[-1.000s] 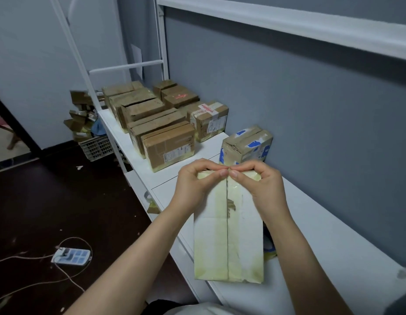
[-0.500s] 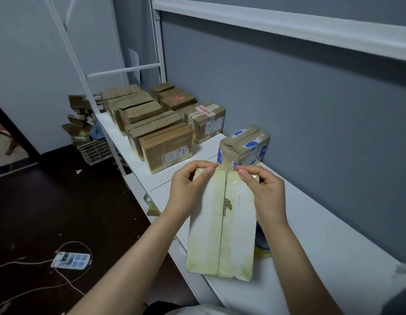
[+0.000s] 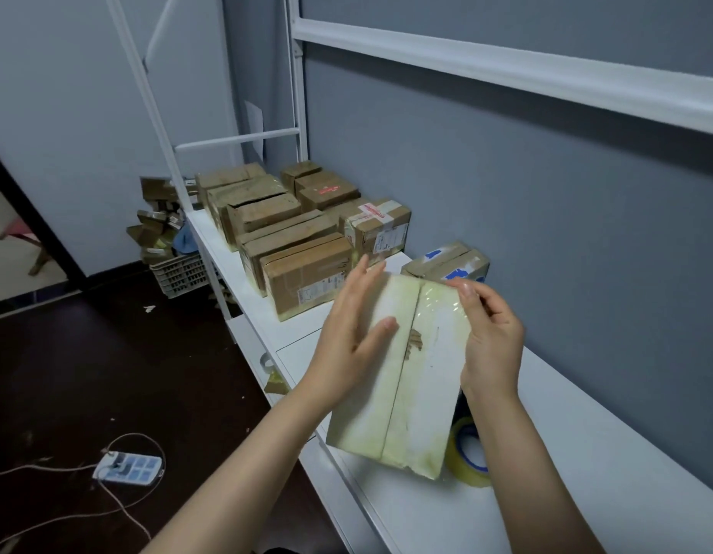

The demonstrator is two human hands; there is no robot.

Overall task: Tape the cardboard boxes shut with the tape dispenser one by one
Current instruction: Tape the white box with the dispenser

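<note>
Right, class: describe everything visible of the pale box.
The pale box is whitish cardboard with yellowed edges, a centre seam, a brown tear and glossy clear tape at its far end. It is tilted over the white table. The left hand presses flat on it; the right hand grips its far right corner.
</note>
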